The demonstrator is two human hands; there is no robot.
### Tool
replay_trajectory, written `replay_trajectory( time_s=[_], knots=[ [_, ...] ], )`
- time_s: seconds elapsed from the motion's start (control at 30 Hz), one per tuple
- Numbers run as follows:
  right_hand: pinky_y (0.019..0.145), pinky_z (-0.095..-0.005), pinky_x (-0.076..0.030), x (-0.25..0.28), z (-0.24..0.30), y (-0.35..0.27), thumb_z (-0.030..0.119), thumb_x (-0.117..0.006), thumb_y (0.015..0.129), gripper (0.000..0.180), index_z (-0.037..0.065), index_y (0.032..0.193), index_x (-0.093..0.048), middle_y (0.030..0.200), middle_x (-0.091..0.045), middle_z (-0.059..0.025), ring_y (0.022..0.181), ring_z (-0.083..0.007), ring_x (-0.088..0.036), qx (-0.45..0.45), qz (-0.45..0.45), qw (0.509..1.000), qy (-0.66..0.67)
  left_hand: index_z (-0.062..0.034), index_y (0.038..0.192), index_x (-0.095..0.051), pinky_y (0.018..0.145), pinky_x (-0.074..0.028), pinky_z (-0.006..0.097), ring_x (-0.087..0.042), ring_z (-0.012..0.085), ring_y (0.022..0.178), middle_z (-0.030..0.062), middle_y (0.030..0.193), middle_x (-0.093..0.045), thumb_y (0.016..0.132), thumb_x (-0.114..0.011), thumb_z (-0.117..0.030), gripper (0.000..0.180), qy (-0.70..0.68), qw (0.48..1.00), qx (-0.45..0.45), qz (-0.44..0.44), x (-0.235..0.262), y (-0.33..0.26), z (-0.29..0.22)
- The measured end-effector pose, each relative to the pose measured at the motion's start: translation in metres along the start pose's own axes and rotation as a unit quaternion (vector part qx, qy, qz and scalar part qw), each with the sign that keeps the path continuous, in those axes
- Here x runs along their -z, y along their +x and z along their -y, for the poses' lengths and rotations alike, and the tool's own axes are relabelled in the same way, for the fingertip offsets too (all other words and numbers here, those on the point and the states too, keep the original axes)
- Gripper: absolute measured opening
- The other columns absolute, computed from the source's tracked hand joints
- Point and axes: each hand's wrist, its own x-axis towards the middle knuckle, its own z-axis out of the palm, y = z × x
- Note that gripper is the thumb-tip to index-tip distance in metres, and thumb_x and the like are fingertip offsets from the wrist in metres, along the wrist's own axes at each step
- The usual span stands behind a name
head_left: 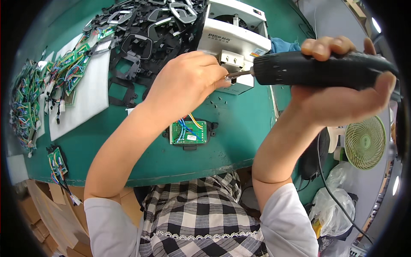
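Observation:
My right hand (338,96) grips a black electric screwdriver (295,70), held level with its bit pointing left. The bit's tip (239,74) meets the fingertips of my left hand (186,79), which are pinched together. Whatever small thing they hold there is hidden. Both hands are at the front of a white screw feeder (229,36). Below my left wrist, on the table, lies a green circuit board (188,132) with coloured wires, seated on a black plastic frame (211,129).
Black plastic frames (137,46) are heaped at the back left. Wired circuit boards (70,68) lie on white foam sheets (85,100); another board (57,162) sits near the front left edge. Several loose screws (219,102) dot the green table. A green fan (364,142) stands right.

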Motion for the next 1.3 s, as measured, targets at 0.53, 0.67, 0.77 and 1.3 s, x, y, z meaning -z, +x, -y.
replay_trajectory(
  time_s=[0.53, 0.67, 0.77, 1.3],
  knots=[
    [0.062, -0.0449, -0.046, 0.048, -0.006, 0.053, 0.056, -0.047, 0.077, 0.054, 0.009, 0.104, -0.046, 0.074, -0.054, -0.0152, 0.061, -0.0271, -0.054, 0.004, -0.036, 0.990, 0.139, -0.0046, 0.086, -0.065, 0.066, -0.046, 0.036, -0.057, 0.0268, 0.075, 0.0090, 0.076, -0.059, 0.084, -0.065, -0.015, 0.010, 0.062, 0.997, -0.024, -0.027, 0.014, 0.066, 0.030],
    [0.050, -0.0397, -0.047, 0.029, -0.013, 0.034, 0.051, -0.046, 0.087, 0.052, 0.004, 0.109, -0.044, 0.068, -0.055, -0.0149, 0.051, -0.0243, -0.053, -0.021, -0.104, 0.994, -0.001, -0.0059, 0.105, -0.060, 0.081, -0.046, 0.040, -0.058, 0.0313, 0.096, 0.0132, 0.100, -0.062, 0.086, -0.063, -0.020, 0.024, 0.113, 0.990, 0.085, -0.006, 0.009, 0.090, 0.049],
    [0.046, -0.0366, -0.047, 0.046, -0.024, -0.014, 0.047, -0.048, 0.092, 0.048, 0.004, 0.113, -0.044, 0.066, -0.056, -0.0127, 0.047, -0.0218, -0.053, -0.185, 0.025, 0.982, 0.023, -0.0060, 0.115, -0.055, 0.094, -0.043, 0.041, -0.052, 0.0329, 0.112, 0.0150, 0.118, -0.055, 0.083, -0.063, -0.021, 0.036, 0.082, 0.977, 0.194, -0.008, 0.010, 0.093, 0.057],
    [0.045, -0.0311, -0.043, 0.043, -0.071, -0.074, 0.045, -0.044, 0.096, 0.045, 0.006, 0.116, -0.046, 0.065, -0.050, -0.0060, 0.049, -0.0149, -0.049, -0.383, -0.014, 0.922, 0.058, -0.0049, 0.132, -0.052, 0.095, -0.044, 0.036, -0.059, 0.0271, 0.109, 0.0155, 0.125, -0.059, 0.092, -0.055, -0.045, 0.057, -0.014, 0.963, 0.268, 0.019, 0.007, 0.066, 0.120]
  ],
)
